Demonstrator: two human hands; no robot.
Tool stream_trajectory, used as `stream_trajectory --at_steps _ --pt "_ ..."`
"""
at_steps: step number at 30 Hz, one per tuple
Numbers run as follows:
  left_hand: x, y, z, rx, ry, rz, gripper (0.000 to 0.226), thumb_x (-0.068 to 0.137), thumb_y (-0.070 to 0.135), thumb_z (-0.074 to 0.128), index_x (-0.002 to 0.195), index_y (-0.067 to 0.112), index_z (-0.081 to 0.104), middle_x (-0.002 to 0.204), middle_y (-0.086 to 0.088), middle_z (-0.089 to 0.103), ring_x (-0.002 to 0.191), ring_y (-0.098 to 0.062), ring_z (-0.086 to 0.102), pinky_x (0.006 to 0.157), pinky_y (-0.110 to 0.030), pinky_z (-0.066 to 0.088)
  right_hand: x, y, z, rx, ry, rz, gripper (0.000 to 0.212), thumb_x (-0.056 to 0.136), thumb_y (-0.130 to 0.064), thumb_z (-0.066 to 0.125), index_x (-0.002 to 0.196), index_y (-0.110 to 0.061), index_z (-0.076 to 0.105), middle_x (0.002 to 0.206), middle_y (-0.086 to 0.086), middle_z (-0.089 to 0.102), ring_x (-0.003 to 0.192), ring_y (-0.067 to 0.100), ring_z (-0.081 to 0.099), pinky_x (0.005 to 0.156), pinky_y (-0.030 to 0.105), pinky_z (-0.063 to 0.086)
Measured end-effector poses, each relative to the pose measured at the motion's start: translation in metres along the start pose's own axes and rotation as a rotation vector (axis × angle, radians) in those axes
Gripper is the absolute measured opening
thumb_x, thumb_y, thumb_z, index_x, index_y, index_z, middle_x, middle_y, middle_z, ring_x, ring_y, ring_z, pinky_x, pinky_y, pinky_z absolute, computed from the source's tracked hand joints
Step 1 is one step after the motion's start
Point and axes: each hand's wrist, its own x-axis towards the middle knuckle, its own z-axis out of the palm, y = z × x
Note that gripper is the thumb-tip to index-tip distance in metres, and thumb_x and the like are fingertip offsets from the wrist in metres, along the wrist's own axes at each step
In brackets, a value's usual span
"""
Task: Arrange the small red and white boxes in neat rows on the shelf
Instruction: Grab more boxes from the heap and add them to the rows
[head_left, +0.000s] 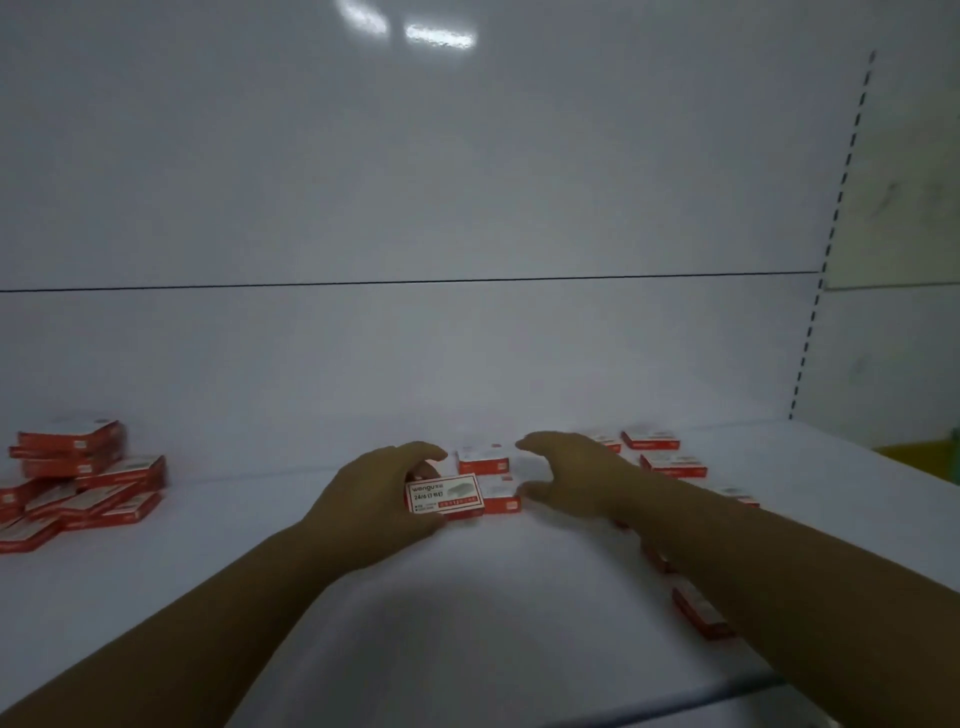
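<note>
My left hand (374, 491) grips a small red and white box (444, 493), tilted so its printed face shows, at the middle of the white shelf (467, 613). Right beside it lie two flat boxes, one (501, 498) touching the held box and one (483, 458) behind. My right hand (576, 480) hovers open over those boxes, fingers curved and apart. More boxes (672, 463) lie in rows to the right, and my right forearm hides part of them. A loose heap of boxes (78, 483) is piled at the left.
The shelf's white back panel (467, 208) rises close behind the boxes. A slotted upright (826, 270) runs down the right side. A box (698, 613) lies near the shelf's front edge under my right forearm.
</note>
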Motion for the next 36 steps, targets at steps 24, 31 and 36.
stream_trajectory --at_steps 24,31,36 --pt "0.02 0.241 0.114 -0.008 -0.199 -0.035 0.072 0.069 0.065 0.06 0.132 0.039 0.037 0.132 0.01 0.049 0.112 -0.011 0.049 0.087 -0.024 0.04 -0.146 0.182 -0.093 0.016 0.015 0.058 0.051 0.089 -0.047 0.05 0.133 -0.024 0.043 0.144 -0.001 0.041 0.131 0.018 0.038 0.108 0.035 0.029" --pt "-0.053 0.086 -0.01 0.295 -0.181 -0.248 0.067 0.085 0.063 0.037 0.142 0.03 0.024 0.154 0.004 0.02 0.142 -0.015 0.016 0.113 -0.036 0.017 -0.101 0.044 -0.038 0.051 -0.066 -0.101 0.058 0.094 -0.054 0.029 0.145 -0.028 0.019 0.158 -0.001 0.005 0.145 0.017 -0.003 0.115 0.039 0.003" --pt "-0.131 -0.011 -0.072 0.338 -0.251 -0.402 0.072 0.086 0.064 0.033 0.145 0.028 0.015 0.157 0.005 0.007 0.143 -0.011 0.0 0.115 -0.037 0.009 -0.071 -0.078 0.005 0.054 -0.096 -0.238 0.061 0.092 -0.058 0.027 0.145 -0.031 0.016 0.158 -0.003 0.005 0.145 0.016 0.002 0.115 0.039 0.005"
